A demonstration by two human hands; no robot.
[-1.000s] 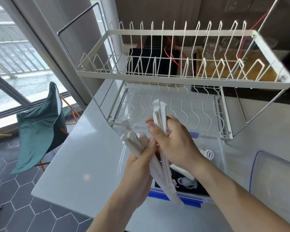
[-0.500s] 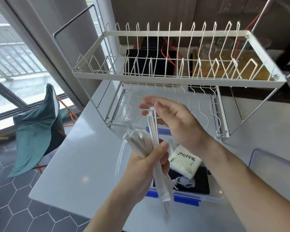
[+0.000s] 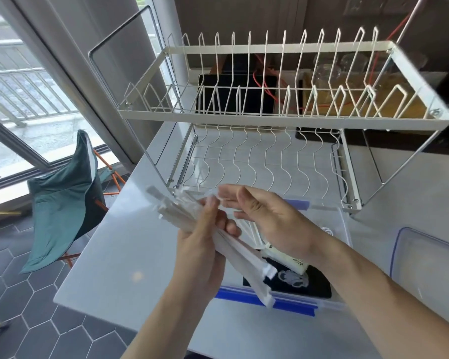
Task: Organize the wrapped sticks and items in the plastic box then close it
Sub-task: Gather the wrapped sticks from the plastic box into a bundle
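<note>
My left hand (image 3: 205, 244) grips a bundle of white wrapped sticks (image 3: 246, 263) that slants from upper left to lower right above the clear plastic box (image 3: 345, 229). My right hand (image 3: 270, 218) hovers beside the bundle with its fingers spread, touching the sticks' upper ends lightly. Inside the box lie a white tissue packet (image 3: 285, 257) and a black item with a white print (image 3: 296, 283). The box has blue latches (image 3: 290, 304) at its near edge. Its clear lid (image 3: 430, 257) lies on the counter to the right.
A white two-tier wire dish rack (image 3: 270, 117) stands right behind the box on the white counter (image 3: 130, 244). A green folding chair (image 3: 62, 203) sits on the tiled floor to the left, below the counter's left edge.
The left hand has tilted the bundle from upright to slanting. The right hand let go of the sticks it held up and opened beside the bundle.
</note>
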